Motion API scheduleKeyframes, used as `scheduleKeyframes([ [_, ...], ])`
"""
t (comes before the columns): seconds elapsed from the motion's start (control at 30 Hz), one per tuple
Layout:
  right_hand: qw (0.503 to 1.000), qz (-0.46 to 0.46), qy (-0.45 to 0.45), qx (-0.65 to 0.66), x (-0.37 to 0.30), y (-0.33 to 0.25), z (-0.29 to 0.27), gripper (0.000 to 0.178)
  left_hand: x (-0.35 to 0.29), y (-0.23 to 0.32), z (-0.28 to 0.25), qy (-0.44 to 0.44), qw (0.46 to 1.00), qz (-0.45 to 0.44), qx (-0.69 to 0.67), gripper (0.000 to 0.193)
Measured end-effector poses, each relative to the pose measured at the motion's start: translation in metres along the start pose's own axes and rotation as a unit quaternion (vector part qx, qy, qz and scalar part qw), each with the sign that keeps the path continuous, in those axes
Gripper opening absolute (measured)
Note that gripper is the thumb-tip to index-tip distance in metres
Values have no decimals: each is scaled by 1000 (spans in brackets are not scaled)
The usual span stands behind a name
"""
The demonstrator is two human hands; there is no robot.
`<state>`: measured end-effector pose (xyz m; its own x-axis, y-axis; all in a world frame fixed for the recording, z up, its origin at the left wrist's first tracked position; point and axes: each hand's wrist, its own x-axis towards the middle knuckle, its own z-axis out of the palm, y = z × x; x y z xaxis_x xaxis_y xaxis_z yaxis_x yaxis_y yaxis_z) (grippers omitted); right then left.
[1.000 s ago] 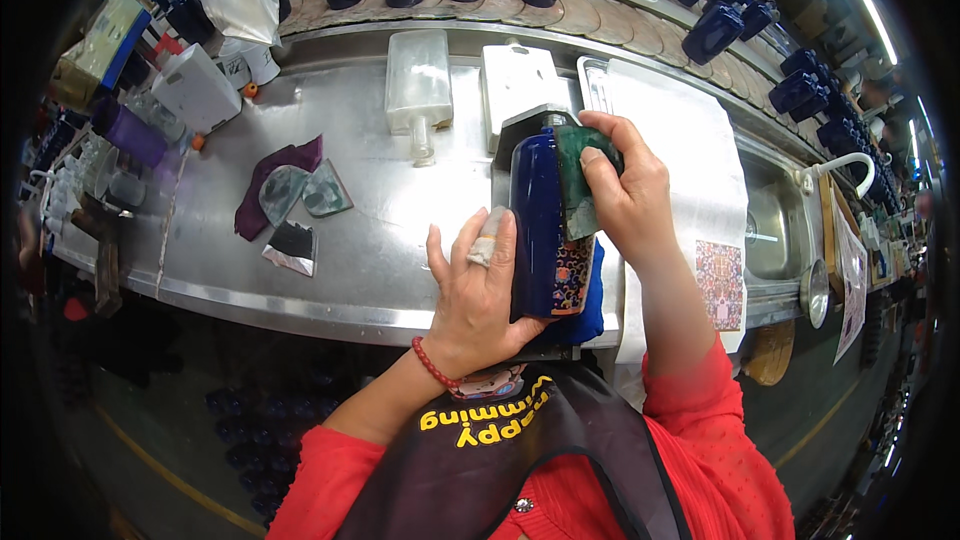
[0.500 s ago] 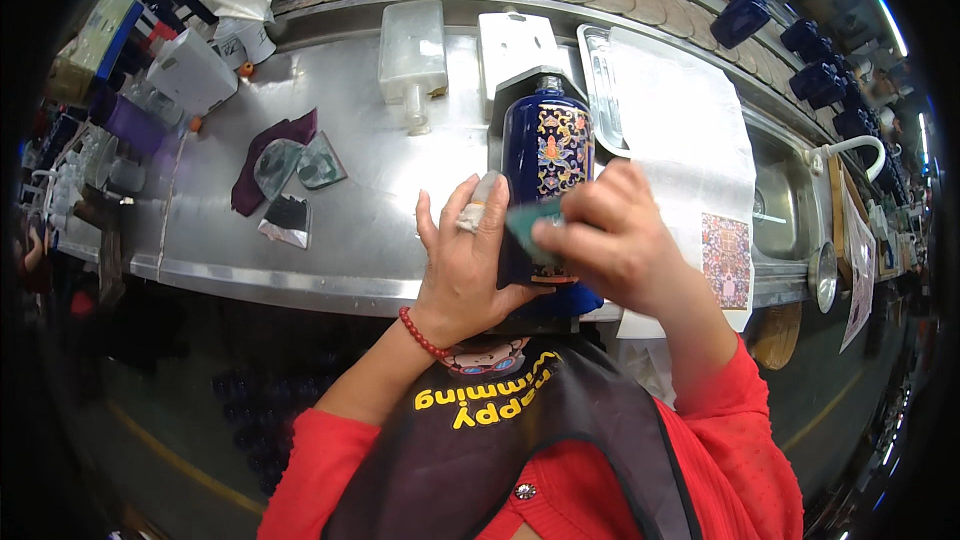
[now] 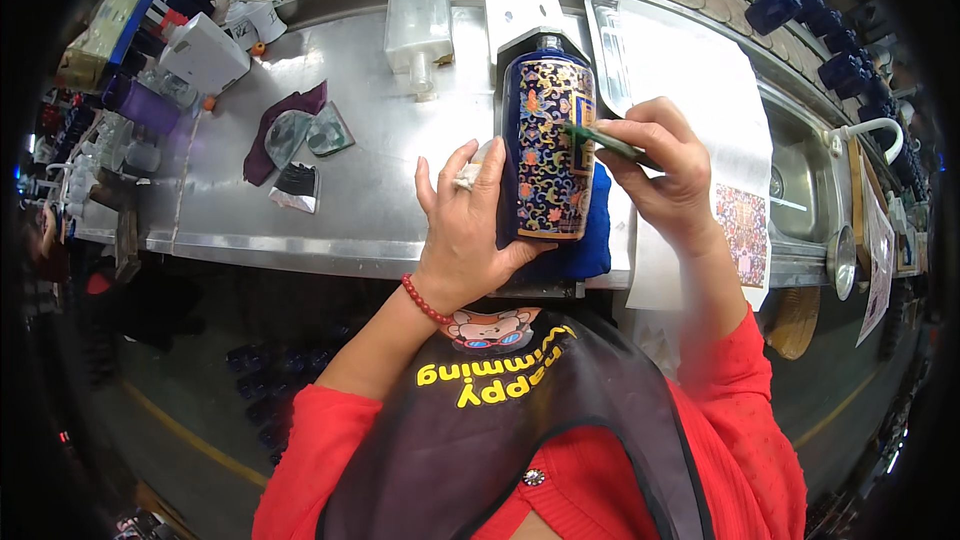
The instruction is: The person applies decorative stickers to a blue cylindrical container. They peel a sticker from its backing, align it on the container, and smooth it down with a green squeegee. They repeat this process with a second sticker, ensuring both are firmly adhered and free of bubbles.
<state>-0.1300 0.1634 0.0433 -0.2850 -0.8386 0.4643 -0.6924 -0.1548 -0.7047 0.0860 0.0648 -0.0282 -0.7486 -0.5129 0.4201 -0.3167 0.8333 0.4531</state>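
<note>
A dark blue bottle [image 3: 550, 165] with a colourful floral pattern lies on a dark holder, its neck pointing away from me. My left hand [image 3: 455, 230] grips its lower left side, thumb at the base; some fingers wear whitish finger covers. Pinched in my right hand [image 3: 665, 165] is a thin green scraper [image 3: 615, 143], whose tip meets the right part of the patterned face. Under and beside the bottle's base is a blue cloth [image 3: 600, 240]. To the right, a patterned decal sheet [image 3: 738, 230] rests on white paper [image 3: 690, 90].
On the metal bench [image 3: 360, 190] lie a purple cloth [image 3: 275, 130], green pieces [image 3: 330, 130] and a clear bottle [image 3: 418, 30]. A white block [image 3: 520, 8] stands behind the holder. A sink [image 3: 800, 170] is at right. Blue bottles [image 3: 775, 7] line the conveyor beyond.
The bottle has turned, bringing a broader patterned face and a framed panel at its right into view. My right hand and scraper have moved up and right from its lower part.
</note>
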Motion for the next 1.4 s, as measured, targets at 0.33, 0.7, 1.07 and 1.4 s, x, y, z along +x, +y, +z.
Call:
scheduleKeyframes([
  [0.33, 998, -63, 14, -19, 24, -8, -4, 35, -1, -4, 7, 26, 999, 6, -23, 113],
  [0.7, 966, -228, -108, -52, 5, -12, -6, 25, 1, -3, 7, 32, 999, 20, 25, 110],
  [1.07, 949, -185, -236, 92, -45, 4, -10, 36, -4, -16, 6, -8, 991, 4, -130, 101],
  [1.4, 980, -174, -60, -72, -51, 14, 3, 35, -1, -12, 10, -22, 968, -72, -240, 89],
])
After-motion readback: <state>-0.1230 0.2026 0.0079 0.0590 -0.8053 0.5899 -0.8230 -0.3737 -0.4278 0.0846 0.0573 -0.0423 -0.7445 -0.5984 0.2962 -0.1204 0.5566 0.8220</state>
